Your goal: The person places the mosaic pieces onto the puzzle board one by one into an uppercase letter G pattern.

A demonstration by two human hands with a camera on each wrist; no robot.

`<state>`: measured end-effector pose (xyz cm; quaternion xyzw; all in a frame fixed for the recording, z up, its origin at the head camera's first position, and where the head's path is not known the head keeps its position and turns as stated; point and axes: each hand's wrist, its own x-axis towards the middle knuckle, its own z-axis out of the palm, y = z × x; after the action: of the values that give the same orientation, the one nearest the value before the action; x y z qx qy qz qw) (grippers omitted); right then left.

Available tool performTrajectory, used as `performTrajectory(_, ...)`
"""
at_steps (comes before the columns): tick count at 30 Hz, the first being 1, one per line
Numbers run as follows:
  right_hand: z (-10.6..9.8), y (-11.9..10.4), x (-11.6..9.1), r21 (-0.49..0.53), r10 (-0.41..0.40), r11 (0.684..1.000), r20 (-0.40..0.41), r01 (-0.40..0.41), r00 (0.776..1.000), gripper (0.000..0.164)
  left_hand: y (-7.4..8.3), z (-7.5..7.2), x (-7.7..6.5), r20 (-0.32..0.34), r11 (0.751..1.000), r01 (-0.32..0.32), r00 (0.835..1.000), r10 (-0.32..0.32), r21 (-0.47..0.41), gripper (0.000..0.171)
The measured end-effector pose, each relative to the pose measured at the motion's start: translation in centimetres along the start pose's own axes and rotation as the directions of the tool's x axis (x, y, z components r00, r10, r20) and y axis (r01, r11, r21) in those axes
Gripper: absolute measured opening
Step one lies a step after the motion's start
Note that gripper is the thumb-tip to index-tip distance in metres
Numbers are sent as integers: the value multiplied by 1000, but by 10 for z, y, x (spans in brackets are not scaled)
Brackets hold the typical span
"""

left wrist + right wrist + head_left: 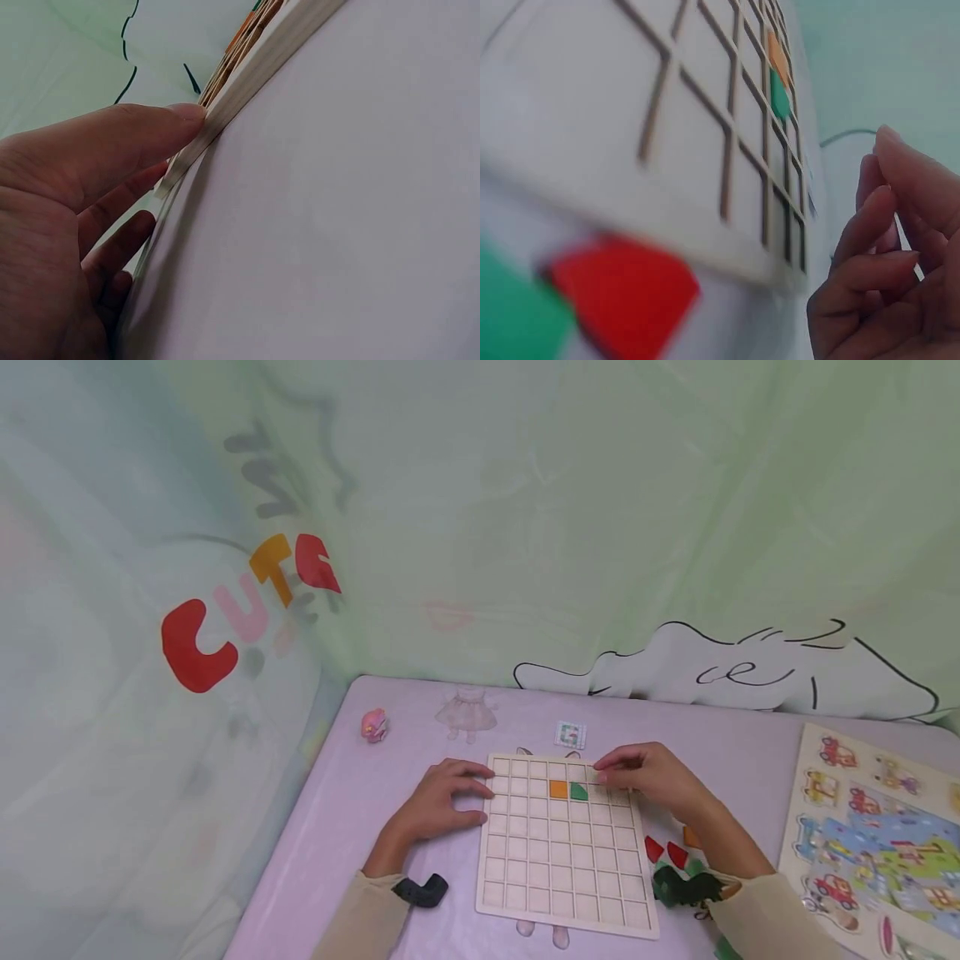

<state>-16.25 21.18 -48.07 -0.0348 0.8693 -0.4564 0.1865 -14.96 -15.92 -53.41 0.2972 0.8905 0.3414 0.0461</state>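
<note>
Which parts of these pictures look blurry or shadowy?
Right wrist view: the flat red piece and flat green piece nearest the lens are heavily blurred; left wrist view: dim, a soft shadow lying on the pale lilac tabletop beside the pale wooden grid board; head view: soft light, no strong glare on the board.

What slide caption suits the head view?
Left hand and right hand at a wooden grid board holding an orange square tile and a green tile.
</note>
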Motion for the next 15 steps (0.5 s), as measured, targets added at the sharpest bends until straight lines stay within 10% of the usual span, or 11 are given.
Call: performTrajectory(15,-68,50,-39,-196,45,979,-87,-61,995,46,-2,1,0,0,1000,0,1000,0,13,28)
